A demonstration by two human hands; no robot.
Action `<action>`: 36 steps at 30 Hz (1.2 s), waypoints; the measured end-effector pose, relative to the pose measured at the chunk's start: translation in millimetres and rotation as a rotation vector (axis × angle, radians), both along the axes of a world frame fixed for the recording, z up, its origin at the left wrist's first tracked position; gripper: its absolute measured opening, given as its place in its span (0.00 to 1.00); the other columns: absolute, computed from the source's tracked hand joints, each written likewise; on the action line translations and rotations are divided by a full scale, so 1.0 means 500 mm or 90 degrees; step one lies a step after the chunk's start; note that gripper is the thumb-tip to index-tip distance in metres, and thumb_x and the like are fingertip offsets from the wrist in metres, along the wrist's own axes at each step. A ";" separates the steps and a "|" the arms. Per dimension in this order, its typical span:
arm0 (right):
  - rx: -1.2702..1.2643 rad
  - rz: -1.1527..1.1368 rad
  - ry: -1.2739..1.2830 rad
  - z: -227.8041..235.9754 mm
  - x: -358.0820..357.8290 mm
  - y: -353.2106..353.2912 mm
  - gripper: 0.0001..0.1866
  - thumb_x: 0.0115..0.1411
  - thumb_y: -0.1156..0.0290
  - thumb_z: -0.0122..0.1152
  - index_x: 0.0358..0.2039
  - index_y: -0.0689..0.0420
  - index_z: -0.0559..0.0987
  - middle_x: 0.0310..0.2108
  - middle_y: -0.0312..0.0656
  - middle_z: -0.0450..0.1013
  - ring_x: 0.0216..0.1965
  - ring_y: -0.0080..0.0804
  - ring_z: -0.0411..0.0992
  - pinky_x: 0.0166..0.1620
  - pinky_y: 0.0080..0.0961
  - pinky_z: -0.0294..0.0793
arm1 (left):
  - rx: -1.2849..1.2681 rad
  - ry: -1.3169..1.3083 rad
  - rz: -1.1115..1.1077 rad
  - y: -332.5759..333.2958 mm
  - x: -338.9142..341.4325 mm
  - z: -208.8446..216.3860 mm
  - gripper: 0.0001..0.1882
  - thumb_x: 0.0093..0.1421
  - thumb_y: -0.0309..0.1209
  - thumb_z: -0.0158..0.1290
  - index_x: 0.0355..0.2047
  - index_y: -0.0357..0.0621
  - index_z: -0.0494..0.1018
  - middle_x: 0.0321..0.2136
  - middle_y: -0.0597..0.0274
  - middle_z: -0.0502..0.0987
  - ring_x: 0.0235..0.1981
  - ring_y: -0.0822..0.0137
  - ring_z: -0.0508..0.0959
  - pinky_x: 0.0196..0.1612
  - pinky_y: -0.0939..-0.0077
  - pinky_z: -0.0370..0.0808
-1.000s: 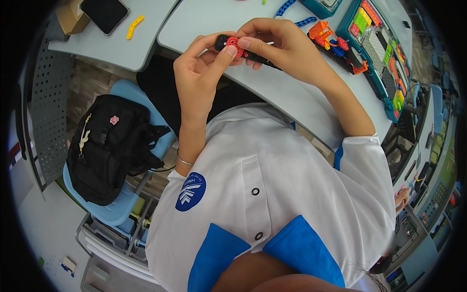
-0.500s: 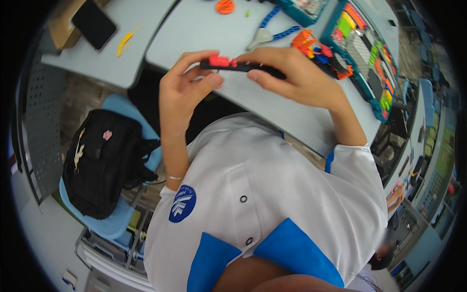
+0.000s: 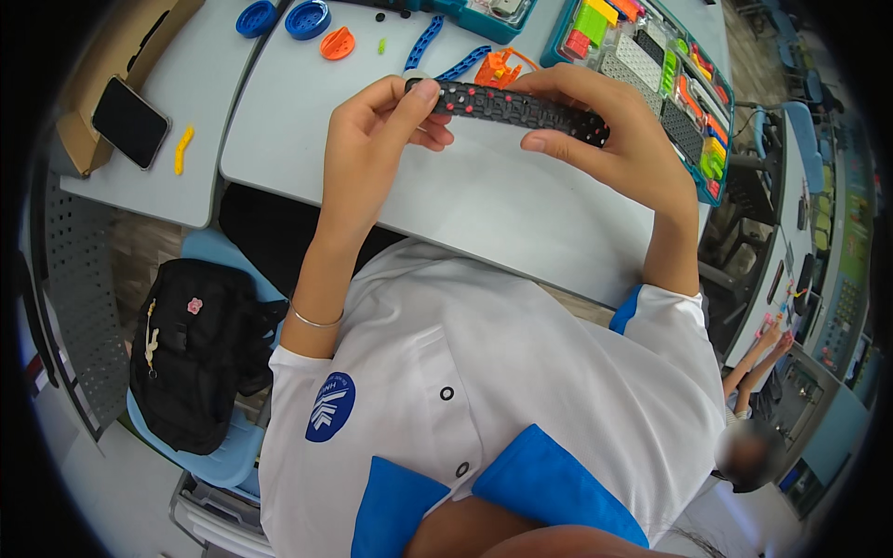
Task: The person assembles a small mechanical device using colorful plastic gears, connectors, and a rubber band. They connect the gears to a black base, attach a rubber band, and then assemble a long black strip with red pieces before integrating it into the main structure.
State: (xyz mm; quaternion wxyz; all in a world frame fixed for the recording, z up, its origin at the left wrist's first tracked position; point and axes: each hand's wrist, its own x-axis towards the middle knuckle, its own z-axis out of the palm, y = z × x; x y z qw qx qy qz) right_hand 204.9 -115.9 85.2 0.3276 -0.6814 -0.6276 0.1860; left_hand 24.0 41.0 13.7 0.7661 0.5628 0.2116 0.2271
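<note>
Between my two hands, above the table, is a long black perforated building plate (image 3: 512, 107) with small red pegs showing in some of its holes. My left hand (image 3: 367, 135) pinches the plate's left end, thumb on the face towards me and fingers curled behind. Wrapped round the right end is my right hand (image 3: 619, 130), its fingers over the top edge and its thumb along the bottom. The plate's far side is hidden. Just beyond it lies an orange building piece (image 3: 500, 67), next to blue beams (image 3: 425, 43) with a white part (image 3: 415, 74), partly covered by my left hand.
A teal case (image 3: 713, 191) of colourful building parts lies at the right. Blue wheels (image 3: 308, 19), an orange round piece (image 3: 337, 43), a phone (image 3: 131, 121), a yellow piece (image 3: 184, 149) and a cardboard box (image 3: 82, 139) are leftward. A backpack (image 3: 200, 363) rests on a chair.
The black plate has turned from edge-on to showing its broad holed face; the red block on top has gone from sight. The view has shifted, bringing the blue wheels in.
</note>
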 end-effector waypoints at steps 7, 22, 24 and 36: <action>-0.003 -0.048 0.000 0.002 0.029 -0.010 0.21 0.57 0.66 0.72 0.48 0.61 0.81 0.38 0.45 0.80 0.35 0.35 0.77 0.41 0.27 0.76 | 0.001 -0.010 -0.030 0.001 0.036 0.011 0.17 0.70 0.39 0.53 0.36 0.35 0.78 0.31 0.56 0.82 0.32 0.67 0.84 0.37 0.76 0.81; -0.037 -0.035 0.023 0.010 0.051 -0.009 0.20 0.56 0.68 0.73 0.48 0.61 0.81 0.39 0.46 0.81 0.35 0.36 0.78 0.42 0.27 0.76 | -0.315 -0.085 -0.187 0.002 0.031 -0.005 0.22 0.72 0.43 0.49 0.48 0.34 0.76 0.43 0.52 0.82 0.40 0.62 0.83 0.38 0.76 0.78; -0.041 -0.037 0.023 0.007 0.051 -0.009 0.20 0.56 0.69 0.73 0.48 0.62 0.81 0.39 0.47 0.81 0.36 0.40 0.79 0.43 0.29 0.76 | -0.307 -0.091 -0.193 -0.003 0.030 0.001 0.22 0.72 0.44 0.49 0.49 0.35 0.76 0.44 0.54 0.81 0.39 0.62 0.83 0.38 0.76 0.78; -0.064 -0.086 -0.048 0.005 0.049 -0.005 0.21 0.58 0.66 0.70 0.50 0.61 0.80 0.36 0.48 0.78 0.35 0.43 0.76 0.43 0.30 0.74 | 0.823 0.326 0.656 0.234 -0.186 -0.068 0.12 0.64 0.31 0.59 0.48 0.48 0.81 0.47 0.59 0.79 0.51 0.62 0.76 0.50 0.68 0.75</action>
